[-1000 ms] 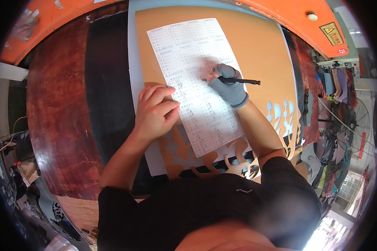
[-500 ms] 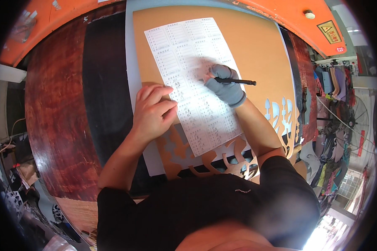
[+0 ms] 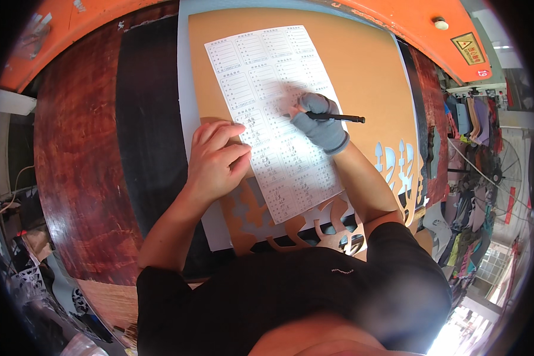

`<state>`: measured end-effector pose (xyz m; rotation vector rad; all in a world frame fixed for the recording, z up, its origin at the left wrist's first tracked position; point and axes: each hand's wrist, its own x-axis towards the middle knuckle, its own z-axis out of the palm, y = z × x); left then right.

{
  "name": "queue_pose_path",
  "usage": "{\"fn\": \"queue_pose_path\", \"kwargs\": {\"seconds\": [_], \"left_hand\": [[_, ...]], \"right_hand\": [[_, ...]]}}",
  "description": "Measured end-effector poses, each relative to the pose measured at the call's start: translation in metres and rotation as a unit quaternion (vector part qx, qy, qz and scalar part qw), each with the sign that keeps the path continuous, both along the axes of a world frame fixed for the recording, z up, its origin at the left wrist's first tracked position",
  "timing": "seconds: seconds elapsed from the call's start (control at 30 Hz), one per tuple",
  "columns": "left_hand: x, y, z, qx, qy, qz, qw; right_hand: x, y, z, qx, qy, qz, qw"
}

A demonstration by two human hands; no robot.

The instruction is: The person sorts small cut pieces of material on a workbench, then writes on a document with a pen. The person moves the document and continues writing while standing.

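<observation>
A white sheet of printed label forms (image 3: pixel 264 77) lies slanted on a tan sheet material (image 3: pixel 362 77). Handwriting fills several boxes in its lower half, while the upper boxes look blank. My right hand (image 3: pixel 323 126), in a grey glove, grips a black pen (image 3: pixel 349 118) over the middle of the forms. The pen's writing end is hidden by my fingers and some blur. At the forms' left edge rests my bare left hand (image 3: pixel 216 160), its fingers loosely bent and apart, fingertips touching the paper. It holds nothing.
Cut-out shapes run along the tan sheet's near and right edges (image 3: pixel 391 169). Beneath lie a black strip (image 3: pixel 148 118) and a reddish-brown board (image 3: pixel 83 154). An orange machine frame (image 3: pixel 391 18) spans the far side. Colourful pieces hang on a rack (image 3: pixel 477 115) at right.
My right hand and the pen have shifted very slightly to the right and nearer to me. My left hand stays in place on the paper's edge.
</observation>
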<state>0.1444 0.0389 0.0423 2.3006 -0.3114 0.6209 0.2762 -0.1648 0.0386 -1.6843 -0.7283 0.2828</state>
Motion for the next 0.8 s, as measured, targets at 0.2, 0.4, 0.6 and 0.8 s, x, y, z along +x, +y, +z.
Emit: {"fn": "queue_pose_path", "kwargs": {"seconds": [0.2, 0.4, 0.6, 0.8], "left_hand": [[0.0004, -0.0004, 0.0001, -0.004, -0.003, 0.002, 1.0], [0.0, 0.0008, 0.0004, 0.002, 0.003, -0.006, 1.0], [-0.0004, 0.0011, 0.0007, 0.003, 0.008, -0.006, 1.0], [-0.0005, 0.0013, 0.0005, 0.005, 0.009, -0.008, 1.0]], "right_hand": [[0.0006, -0.0007, 0.0026, -0.051, -0.054, -0.008, 0.997], [-0.0003, 0.0018, 0.001, 0.031, -0.052, -0.01, 0.998], [0.0014, -0.0001, 0.0009, 0.013, -0.053, 0.004, 0.999], [0.0006, 0.0002, -0.0003, 0.006, -0.063, -0.009, 0.998]]}}
